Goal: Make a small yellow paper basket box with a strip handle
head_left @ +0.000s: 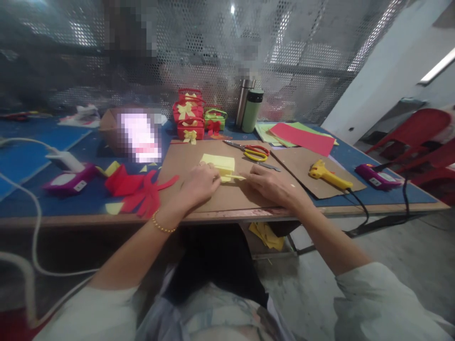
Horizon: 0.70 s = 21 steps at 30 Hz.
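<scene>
A small folded piece of pale yellow paper [220, 163] lies on a brown cardboard sheet [185, 156] before me. My left hand [203, 181] is closed on its near left edge. From there a narrow yellow paper strip [235, 177] runs to the right, its other end pinched in the fingertips of my right hand [267, 183]. Just behind my right hand rest yellow-and-red scissors [256, 152] and a grey blade [269, 166]. Red paper strips [147, 194] are heaped left of my left hand. My fingers hide part of the yellow paper.
Small red paper boxes with yellow bows [189, 118], a green paper box [215, 119] and a green bottle [252, 111] stand at the back. On the right are a yellow glue gun [329, 176], its cord and a purple power socket [378, 177]. Coloured sheets [302, 138] lie behind.
</scene>
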Available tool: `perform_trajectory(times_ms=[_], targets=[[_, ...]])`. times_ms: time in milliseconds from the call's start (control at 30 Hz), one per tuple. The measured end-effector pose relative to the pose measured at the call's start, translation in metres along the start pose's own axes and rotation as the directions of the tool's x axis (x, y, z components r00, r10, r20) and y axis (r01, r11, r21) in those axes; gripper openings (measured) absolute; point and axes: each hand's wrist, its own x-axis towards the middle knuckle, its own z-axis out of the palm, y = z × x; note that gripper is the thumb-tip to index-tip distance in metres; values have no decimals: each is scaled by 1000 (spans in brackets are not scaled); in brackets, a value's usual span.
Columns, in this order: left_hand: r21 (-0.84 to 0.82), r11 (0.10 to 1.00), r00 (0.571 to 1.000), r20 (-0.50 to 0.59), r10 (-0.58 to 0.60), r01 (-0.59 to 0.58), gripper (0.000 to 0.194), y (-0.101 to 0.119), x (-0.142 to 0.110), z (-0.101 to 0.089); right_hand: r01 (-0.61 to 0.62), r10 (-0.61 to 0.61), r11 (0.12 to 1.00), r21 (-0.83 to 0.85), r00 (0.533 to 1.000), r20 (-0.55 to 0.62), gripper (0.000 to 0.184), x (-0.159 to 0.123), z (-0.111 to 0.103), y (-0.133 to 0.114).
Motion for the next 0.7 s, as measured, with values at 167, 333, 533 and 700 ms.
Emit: perform_trajectory(times_ms=[167, 333, 533, 700], targets=[[13, 1000, 1000, 11, 10, -11, 24, 2, 0, -2, 27, -27, 996, -86, 1000, 4, 42, -4, 1, 3], [20, 1000, 1000, 13, 14, -14, 20, 4, -1, -5, -15, 13, 982, -186, 1000, -12, 43, 1, 7, 0], [28, 999, 1000, 12, 20, -21, 19, 2, -1, -4, -19, 21, 976, -216, 1000, 8, 41, 7, 8, -6], [40, 999, 999, 12, 30, -31, 20, 1, 0, -2, -21, 26, 976, -218, 999, 20, 40, 6, 8, -7]])
